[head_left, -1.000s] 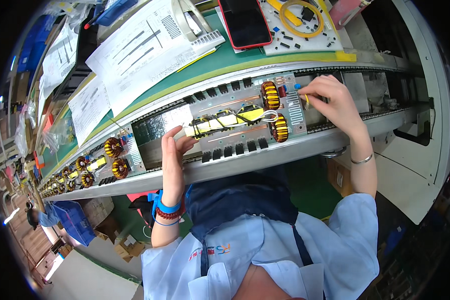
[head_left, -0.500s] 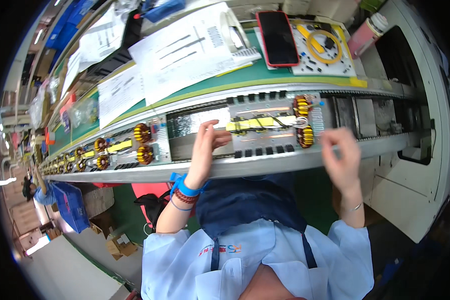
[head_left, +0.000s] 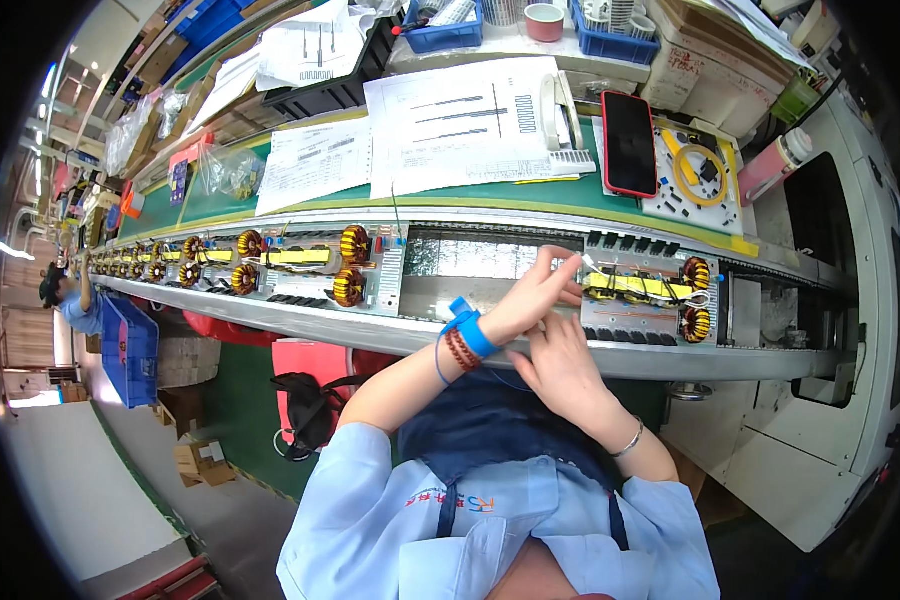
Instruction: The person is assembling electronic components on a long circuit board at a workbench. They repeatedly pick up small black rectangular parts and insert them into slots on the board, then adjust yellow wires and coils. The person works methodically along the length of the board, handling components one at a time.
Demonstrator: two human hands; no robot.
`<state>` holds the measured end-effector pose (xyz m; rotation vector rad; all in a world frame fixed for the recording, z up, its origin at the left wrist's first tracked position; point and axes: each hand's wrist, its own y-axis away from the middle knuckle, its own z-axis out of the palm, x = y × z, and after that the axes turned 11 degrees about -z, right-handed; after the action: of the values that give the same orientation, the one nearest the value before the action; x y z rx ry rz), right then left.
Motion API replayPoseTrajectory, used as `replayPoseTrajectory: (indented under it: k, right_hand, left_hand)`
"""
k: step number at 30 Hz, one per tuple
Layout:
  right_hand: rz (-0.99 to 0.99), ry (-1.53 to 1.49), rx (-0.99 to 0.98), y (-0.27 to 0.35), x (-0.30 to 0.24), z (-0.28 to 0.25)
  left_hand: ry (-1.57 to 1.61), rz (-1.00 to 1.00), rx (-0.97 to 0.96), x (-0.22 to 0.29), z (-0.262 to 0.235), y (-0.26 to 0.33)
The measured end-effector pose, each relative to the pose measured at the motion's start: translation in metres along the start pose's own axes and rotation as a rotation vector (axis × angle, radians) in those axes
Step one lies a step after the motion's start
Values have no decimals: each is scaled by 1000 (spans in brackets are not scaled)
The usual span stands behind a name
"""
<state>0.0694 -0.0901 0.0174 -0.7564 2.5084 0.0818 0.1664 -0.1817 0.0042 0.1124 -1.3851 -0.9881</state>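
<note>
A circuit board point(head_left: 630, 325) with a yellow-wrapped transformer point(head_left: 638, 287) along its middle lies in the metal conveyor track in front of me. Two copper-wound toroid coils point(head_left: 696, 272) stand at its right end, and black parts line its long edges. At the board's left end is my left hand point(head_left: 532, 298), fingers stretched and apart, the tips beside a small white piece point(head_left: 589, 262). Whether they touch it is unclear. Just below, partly overlapped by the left hand, my right hand point(head_left: 567, 368) has its fingers extended and thumb apart near the board's lower left corner.
Further left on the track, several similar boards point(head_left: 305, 285) stand in a row. Beyond the rail lie printed papers point(head_left: 450, 120), a red-edged phone point(head_left: 629, 145), a tray of small parts with a yellow tape ring point(head_left: 698, 175) and a pink bottle point(head_left: 770, 168). A white machine point(head_left: 820, 440) stands at right.
My right hand has moved left from the board's right end to beside my left hand. My left hand remains at the board's left end. The whole view has shifted.
</note>
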Motion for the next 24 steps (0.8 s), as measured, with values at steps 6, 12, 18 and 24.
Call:
replayPoseTrajectory:
  k: [6,12,18,24]
  right_hand:
    - [219,116,51,15,14,-3]
    - [321,64,160,36,45,-20]
    - [482,-8,250,56,67,-43]
    - [643,217,180,72,83,-60]
  left_hand:
    - [-9,69,-60,-9,32,-25]
    - [-165,164,-110,-13,73,-53]
    - [-217,143,-157,-12,100,-65]
    - [-408,468,-65,-17,81,-25]
